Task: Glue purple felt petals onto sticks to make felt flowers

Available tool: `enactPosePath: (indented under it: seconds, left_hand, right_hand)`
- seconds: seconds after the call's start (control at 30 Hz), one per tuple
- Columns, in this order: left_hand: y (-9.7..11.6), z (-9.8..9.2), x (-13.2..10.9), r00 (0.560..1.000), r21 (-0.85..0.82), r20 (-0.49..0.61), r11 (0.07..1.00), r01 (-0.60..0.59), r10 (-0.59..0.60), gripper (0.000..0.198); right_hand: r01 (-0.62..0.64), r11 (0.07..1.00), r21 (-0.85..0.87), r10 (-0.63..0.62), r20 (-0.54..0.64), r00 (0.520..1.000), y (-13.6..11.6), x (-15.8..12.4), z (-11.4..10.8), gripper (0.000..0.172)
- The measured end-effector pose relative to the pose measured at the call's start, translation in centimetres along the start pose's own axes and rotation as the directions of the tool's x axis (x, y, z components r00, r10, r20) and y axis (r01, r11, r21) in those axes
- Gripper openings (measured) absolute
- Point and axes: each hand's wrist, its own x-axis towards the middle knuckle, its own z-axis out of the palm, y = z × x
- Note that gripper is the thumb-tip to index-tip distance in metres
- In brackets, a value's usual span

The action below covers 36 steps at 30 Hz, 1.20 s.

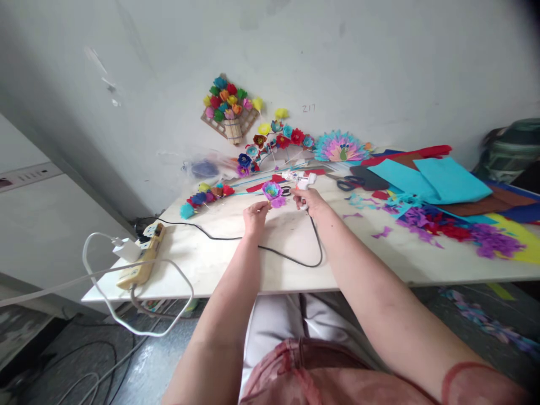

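My left hand [255, 218] is closed in a pinch at the lower edge of a paper flower [271, 190] with purple outer petals and a turquoise middle. A loose-looking purple petal [278, 202] sticks out beside those fingertips; whether it is joined to the flower I cannot tell. Just to the right, my right hand [310, 201] is wrapped round a white hot glue gun [304, 181] with a bit of orange on it. Its black cord [321, 247] loops across the tabletop. Small black-handled scissors [286, 192] lie between the hands, partly hidden.
A power strip [145, 256] with a white charger sits at the table's left edge. Finished paper flowers [211, 194] lie at the back left. Larger scissors [350, 183], turquoise sheets [447, 180] and purple scraps [493, 239] cover the right side. A wall [379, 67] stands behind.
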Motion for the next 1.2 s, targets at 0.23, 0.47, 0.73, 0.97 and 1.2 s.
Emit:
enactPosePath:
  seconds: [0.23, 0.47, 0.73, 0.97, 1.2]
  left_hand:
    - [0.3, 0.4, -0.1, 0.991, -0.175, 0.063, 0.977, 0.124, -0.114, 0.027]
    - [1.4, 0.3, -0.4, 0.971, -0.275, 0.138, 0.934, 0.227, -0.195, 0.037]
    - [1.9, 0.0, -0.4, 0.968, -0.352, 0.097, 0.902, 0.252, -0.232, 0.041]
    - [1.6, 0.1, -0.2, 0.974, -0.378, 0.029, 0.9, 0.219, -0.225, 0.038]
    - [1.0, 0.3, 0.0, 0.981, -0.293, -0.022, 0.94, 0.176, -0.191, 0.028]
  right_hand:
    - [-0.008, 1.0, -0.012, 0.008, 0.018, 1.0, 0.1, 0.1, 0.1, 0.02]
    - [-0.023, 1.0, -0.013, 0.024, 0.025, 0.999, 0.2, 0.0, 0.4, 0.02]
    - [-0.019, 1.0, -0.004, 0.019, 0.074, 0.997, 0.9, -0.1, 1.3, 0.02]
    - [-0.013, 1.0, -0.019, 0.015, 0.079, 0.997, 0.9, 0.1, 1.3, 0.024]
    - [0.011, 1.0, 0.015, -0.012, 0.09, 0.996, 0.0, 0.2, 0.1, 0.023]
